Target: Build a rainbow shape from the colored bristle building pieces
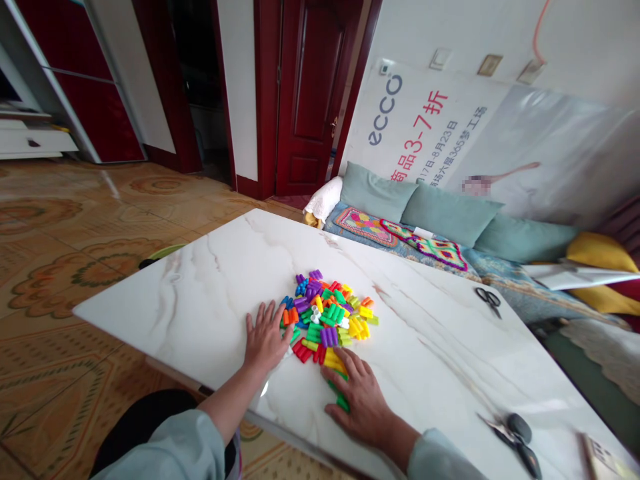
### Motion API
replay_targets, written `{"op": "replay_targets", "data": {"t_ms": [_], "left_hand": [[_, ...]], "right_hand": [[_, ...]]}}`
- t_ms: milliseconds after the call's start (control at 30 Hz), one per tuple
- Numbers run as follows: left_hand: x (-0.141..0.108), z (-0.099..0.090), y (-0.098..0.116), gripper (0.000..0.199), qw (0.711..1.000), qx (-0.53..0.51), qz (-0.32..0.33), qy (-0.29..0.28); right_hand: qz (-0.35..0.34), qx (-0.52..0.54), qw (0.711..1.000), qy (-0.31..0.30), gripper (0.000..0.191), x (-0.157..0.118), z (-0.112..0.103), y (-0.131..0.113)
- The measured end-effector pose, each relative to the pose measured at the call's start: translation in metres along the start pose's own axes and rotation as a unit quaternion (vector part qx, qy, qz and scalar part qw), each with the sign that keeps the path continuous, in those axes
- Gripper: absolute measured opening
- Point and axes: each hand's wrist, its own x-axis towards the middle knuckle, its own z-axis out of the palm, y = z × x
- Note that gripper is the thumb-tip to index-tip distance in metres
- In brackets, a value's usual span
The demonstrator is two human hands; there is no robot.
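Note:
A pile of small ribbed plastic pieces (333, 313) in purple, green, yellow, red, orange, blue and white lies on the white marbled table (210, 293). My left hand (265, 337) rests at the pile's left edge, fingers spread, its thumb close to orange and green pieces. At the near side of the pile is my right hand (357, 400), fingers apart, lying over and beside yellow pieces (334, 361) and green pieces (342, 399). Part of those pieces is hidden under its fingers.
Black-handled scissors (489, 301) lie near the table's far right edge. A second, larger pair of scissors (515, 440) lies at the near right, touching a dark rounded object (519, 427). Beyond the table stands a sofa with green cushions (450, 212). A box-like item (605, 460) is at bottom right.

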Motion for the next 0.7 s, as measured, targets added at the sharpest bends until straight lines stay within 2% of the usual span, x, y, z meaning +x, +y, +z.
{"op": "replay_targets", "data": {"t_ms": [133,367,500,700], "left_hand": [[0.0,0.003,-0.002,0.055,1.0,0.004,0.005,0.004],[-0.001,0.005,-0.003,0.055,1.0,0.007,0.007,0.003],[0.0,0.002,-0.002,0.054,1.0,0.004,0.002,-0.003],[0.0,-0.003,0.001,0.055,1.0,0.004,-0.002,-0.014]], "right_hand": [[0.003,0.001,1.0,0.028,0.034,0.003,0.007,0.001],[-0.013,0.018,0.998,0.065,0.036,0.006,0.012,0.012],[0.072,0.112,0.987,0.093,0.031,0.014,0.006,0.018],[0.19,0.264,0.925,0.195,0.031,0.048,-0.014,0.024]]}}
